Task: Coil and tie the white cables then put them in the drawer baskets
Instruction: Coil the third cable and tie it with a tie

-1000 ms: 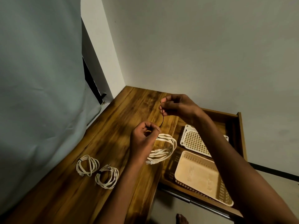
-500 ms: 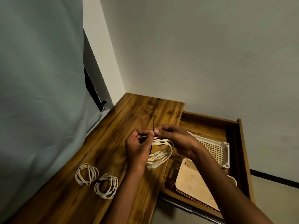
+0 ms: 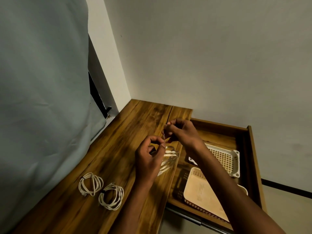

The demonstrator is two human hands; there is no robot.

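**Hands cinch a tie on the third cable coil**

Head view: The left hand (image 3: 149, 159) is curled, thumb and forefinger pinched at the top of a white cable coil (image 3: 168, 159), which hangs blurred below and to the 3 o'clock side of it, over the edge of the wooden desk (image 3: 131, 132). The right hand (image 3: 181, 132) sits at 1 o'clock from the left, fingers curled and pinching what seems to be the end of a thin dark tie (too blurred to be sure). Half a second ago the two hands met fingertip to fingertip over the coil with the tie standing up between them; now the right has drawn up and away, which I judge to be a tightening pull. A full second ago it was lifted in much the same way, so this looks like repeated cinching.

Two tied coils (image 3: 91, 184) (image 3: 111, 196) lie unmoved at 8 o'clock on the desk. At 4 o'clock the open drawer (image 3: 249, 149) holds a white basket (image 3: 224, 159) and a peach basket (image 3: 202, 191), neither showing any cable in its visible part. Coiling appears nearly done; all the stowing remains.
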